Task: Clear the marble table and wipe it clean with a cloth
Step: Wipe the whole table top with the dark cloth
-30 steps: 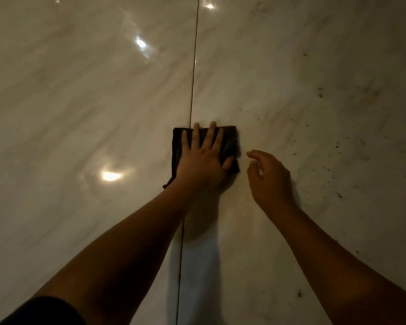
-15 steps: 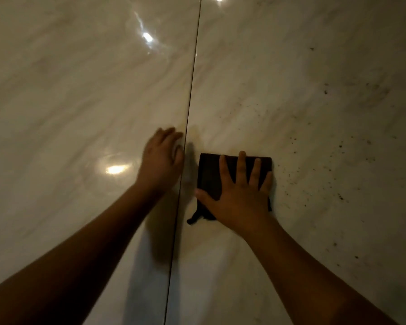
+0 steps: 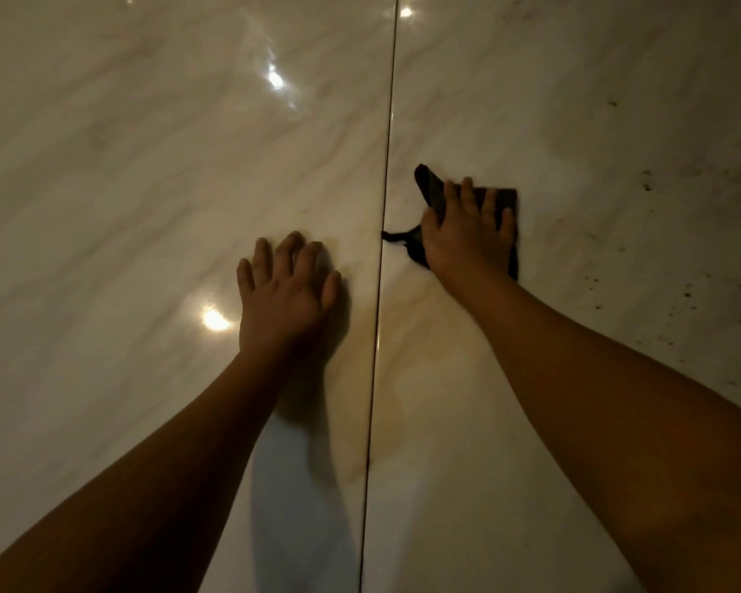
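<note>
The right hand's (image 3: 467,239) fingers (image 3: 466,199) lie straight and slightly spread, pressing flat on the dark cloth (image 3: 432,191). Their tips are motion-blurred. The palm hides most of the cloth. One corner pokes out at 11 o'clock and a thin tail at 9 o'clock reaches the seam (image 3: 388,164).

The left hand (image 3: 287,293), at 8 o'clock across the seam, rests spread on the marble table (image 3: 146,164). Dark specks (image 3: 687,293) lie at 3 to 4 o'clock of the cloth.
</note>
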